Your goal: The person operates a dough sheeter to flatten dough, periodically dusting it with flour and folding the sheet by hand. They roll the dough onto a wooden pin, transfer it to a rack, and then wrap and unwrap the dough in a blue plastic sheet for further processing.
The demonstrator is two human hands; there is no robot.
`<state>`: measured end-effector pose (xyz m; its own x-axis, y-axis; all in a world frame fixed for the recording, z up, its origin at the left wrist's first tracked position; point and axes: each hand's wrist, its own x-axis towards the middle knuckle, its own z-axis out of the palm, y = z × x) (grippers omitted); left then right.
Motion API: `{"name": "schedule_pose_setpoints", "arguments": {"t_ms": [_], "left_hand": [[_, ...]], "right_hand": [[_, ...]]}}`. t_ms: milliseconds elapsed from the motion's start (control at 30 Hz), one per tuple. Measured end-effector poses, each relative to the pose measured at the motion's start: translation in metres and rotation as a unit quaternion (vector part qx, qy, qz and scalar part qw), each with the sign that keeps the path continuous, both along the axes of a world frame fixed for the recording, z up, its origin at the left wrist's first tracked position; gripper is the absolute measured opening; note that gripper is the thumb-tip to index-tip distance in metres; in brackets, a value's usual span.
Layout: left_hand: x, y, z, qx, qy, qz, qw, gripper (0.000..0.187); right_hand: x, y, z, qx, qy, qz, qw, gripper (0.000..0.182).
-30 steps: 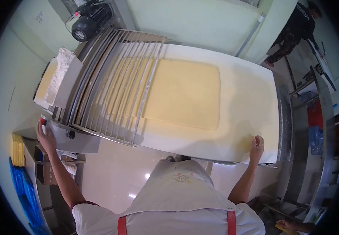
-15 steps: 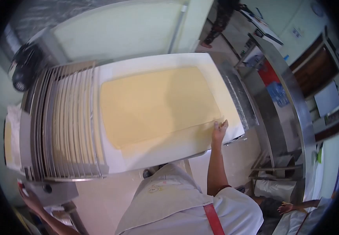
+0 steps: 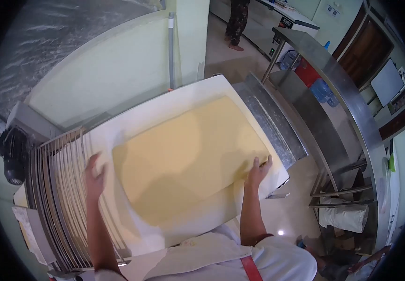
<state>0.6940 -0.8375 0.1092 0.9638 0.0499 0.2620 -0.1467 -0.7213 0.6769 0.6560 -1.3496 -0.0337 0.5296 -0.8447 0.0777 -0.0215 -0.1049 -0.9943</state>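
A wide, flat sheet of pale yellow dough (image 3: pixel 183 159) lies on the white belt (image 3: pixel 141 126) of a dough sheeter in front of me. My left hand (image 3: pixel 94 177) is above the belt between the metal bars and the dough's left edge, its thumb and fingers apart and empty. Near the dough's right front corner is my right hand (image 3: pixel 256 174), thumb and fingers spread, overlapping the dough's edge in this view. Shadows fall across the sheet.
A metal guard of parallel bars (image 3: pixel 69 182) covers the belt's left end. A dark motor (image 3: pixel 14 157) sits beyond it. Rightward are a floury metal tray (image 3: pixel 272 117) and a steel shelf unit (image 3: pixel 347 98). A person (image 3: pixel 237 21) stands far back; another's arm (image 3: pixel 371 260) shows lower right.
My left hand has come up from the machine's lower left side to above the belt. My right hand stays by the dough's corner. The view has turned, and the far person has shifted.
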Motion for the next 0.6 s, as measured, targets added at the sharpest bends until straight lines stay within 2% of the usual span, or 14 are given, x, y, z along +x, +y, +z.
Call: {"name": "schedule_pose_setpoints", "arguments": {"t_ms": [33, 67, 100, 167, 267, 300, 400, 433, 500, 533, 567, 600], "left_hand": [[0.051, -0.031, -0.026, 0.025, -0.034, -0.079, 0.996, 0.042], [0.094, -0.061, -0.042, 0.059, 0.004, -0.12, 0.991, 0.048], [0.13, -0.087, -0.061, 0.135, -0.009, -0.143, 0.981, 0.054], [0.181, -0.126, -0.085, 0.179, -0.005, -0.162, 0.97, 0.061], [0.2, -0.176, -0.041, 0.199, 0.285, -0.153, 0.925, 0.066], [0.212, -0.172, -0.058, 0.148, 0.315, -0.161, 0.924, 0.074], [0.241, -0.166, -0.087, 0.201, 0.338, -0.213, 0.894, 0.066], [0.244, -0.168, -0.087, 0.204, 0.367, -0.232, 0.878, 0.065], [0.25, -0.173, -0.085, 0.2, 0.432, -0.259, 0.84, 0.063], [0.245, -0.176, -0.078, 0.174, 0.434, -0.265, 0.843, 0.061], [0.238, -0.178, -0.069, 0.148, 0.434, -0.269, 0.847, 0.059], [0.232, -0.178, -0.067, 0.143, 0.417, -0.259, 0.859, 0.059]], "right_hand": [[-0.004, 0.006, 0.017, 0.085, -0.06, -0.028, 0.994, 0.073], [-0.007, 0.01, 0.031, 0.171, -0.12, -0.059, 0.976, 0.071], [-0.01, 0.007, 0.037, 0.217, -0.099, -0.074, 0.968, 0.07], [-0.014, -0.007, 0.045, 0.304, -0.066, -0.104, 0.945, 0.068], [-0.019, -0.024, 0.047, 0.396, -0.057, -0.059, 0.915, 0.068], [-0.019, -0.035, 0.035, 0.409, -0.03, -0.046, 0.911, 0.058], [-0.018, -0.064, 0.036, 0.385, 0.066, 0.117, 0.913, 0.01], [-0.016, -0.067, 0.04, 0.363, 0.109, 0.142, 0.914, 0.015], [-0.006, -0.041, 0.052, 0.281, 0.061, 0.112, 0.951, 0.024], [-0.003, -0.024, 0.059, 0.24, 0.036, 0.101, 0.965, 0.029], [-0.003, -0.013, 0.065, 0.256, 0.033, 0.086, 0.962, 0.04], [-0.003, -0.014, 0.06, 0.273, 0.048, 0.096, 0.956, 0.04]]}}
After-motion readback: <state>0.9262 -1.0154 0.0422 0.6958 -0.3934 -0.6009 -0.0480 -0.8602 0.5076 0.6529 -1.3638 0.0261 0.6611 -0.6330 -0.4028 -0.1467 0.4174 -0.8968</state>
